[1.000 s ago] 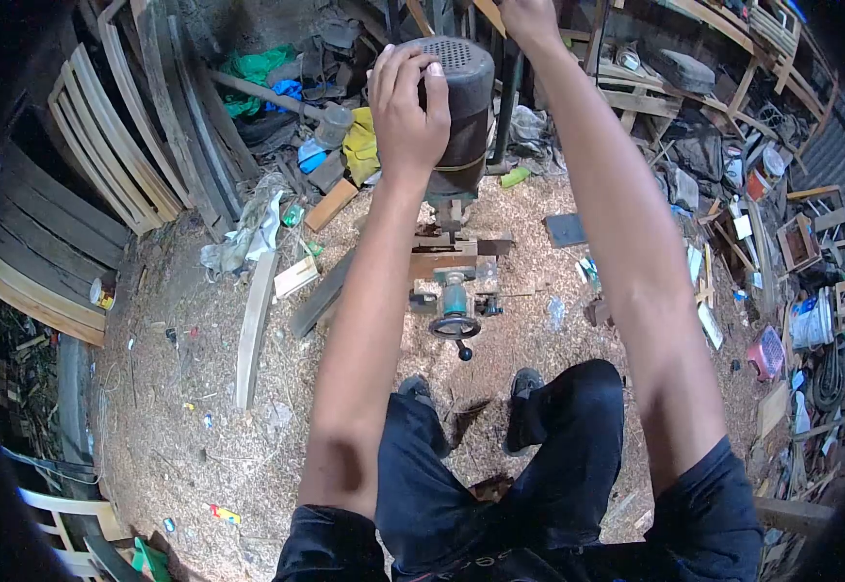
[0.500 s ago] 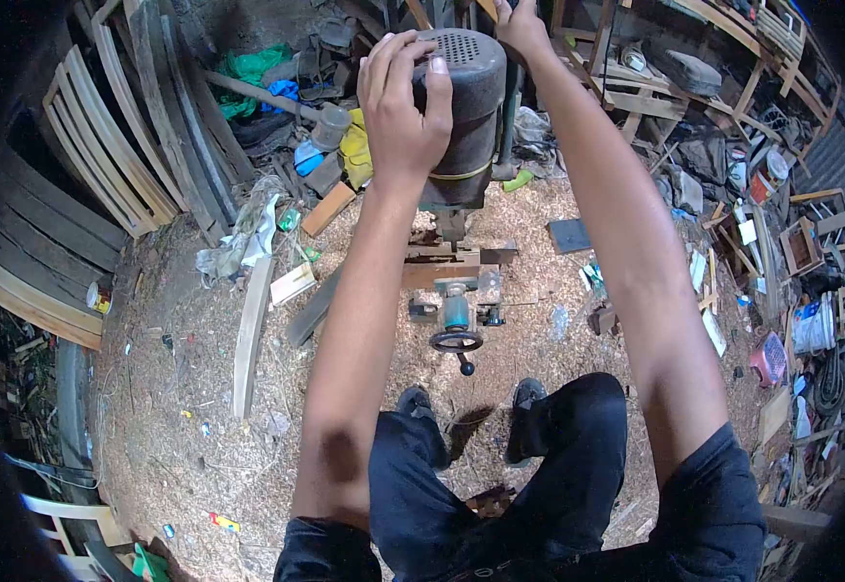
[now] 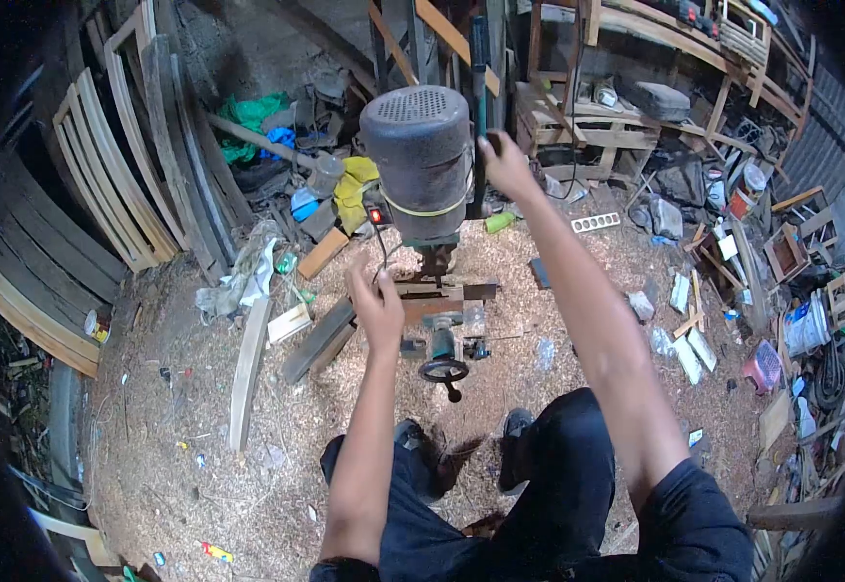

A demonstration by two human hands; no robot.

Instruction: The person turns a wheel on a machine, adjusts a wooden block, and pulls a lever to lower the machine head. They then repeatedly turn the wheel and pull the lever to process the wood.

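Observation:
A dark motor housing [image 3: 421, 160] with a perforated top and a yellow band stands upright at centre. Below it is a machine vise or table [image 3: 442, 344] with a black handwheel [image 3: 443, 371]. My left hand [image 3: 378, 303] is in front of the machine's lower left side, fingers bent and partly spread, near a dark cable and a small lit red switch [image 3: 376, 215]. Whether it touches the cable is unclear. My right hand [image 3: 508, 167] is to the right of the motor, beside a dark green upright bar [image 3: 479, 82], its fingers curled and partly hidden.
Wood chips cover the floor [image 3: 199, 388]. A curved plank [image 3: 250, 373] lies left of the machine, and dark timber [image 3: 321, 339] lies closer in. Slatted wooden frames [image 3: 117, 184] lean at the left. A pink basket [image 3: 762, 367] and a wooden bench [image 3: 597, 136] are at right.
My left hand has left the motor's top and moved down beside the machine. My right hand has come lower along the motor's right side. The view has shifted, showing more of the back.

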